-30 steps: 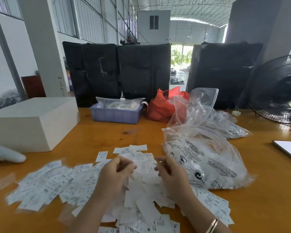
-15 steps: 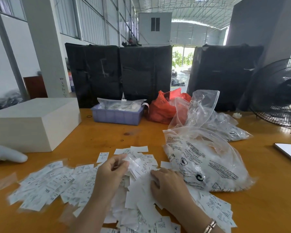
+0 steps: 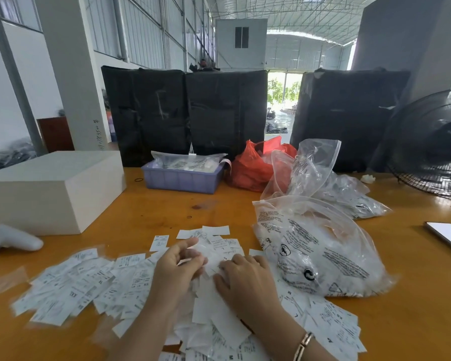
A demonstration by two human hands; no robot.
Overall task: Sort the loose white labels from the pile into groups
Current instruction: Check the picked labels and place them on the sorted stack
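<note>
Warehouse walls and black wrapped bales (image 3: pixel 185 113) stand behind an orange tabletop (image 3: pixel 414 321), and the landmark on it is the pile of white labels (image 3: pixel 214 303) near its front edge. Left of the pile lies a wide spread of printed labels (image 3: pixel 84 285) (blurred, so their print cannot be read). Over the pile's far part, the left hand (image 3: pixel 177 264) has its fingers (image 3: pixel 190 259) curled, pinching a few labels between thumb and fingertips. Just beside it, the right hand (image 3: pixel 245 277) lies palm down on the pile, its fingers straight and pressing the labels flat; a bracelet (image 3: pixel 303 345) circles that wrist. Right of the pile, touching its edge, sits a big clear bag (image 3: pixel 323 256) with black print, filled with white contents. Beyond the pile stand a blue tray (image 3: pixel 182 178), a red bag (image 3: pixel 255 168) and more clear bags (image 3: pixel 323 178). Far left of the pile are a white box (image 3: pixel 50 188) and a white controller (image 3: pixel 11 239); far right, a black fan (image 3: pixel 432 144) and a flat phone (image 3: pixel 448 235).
</note>
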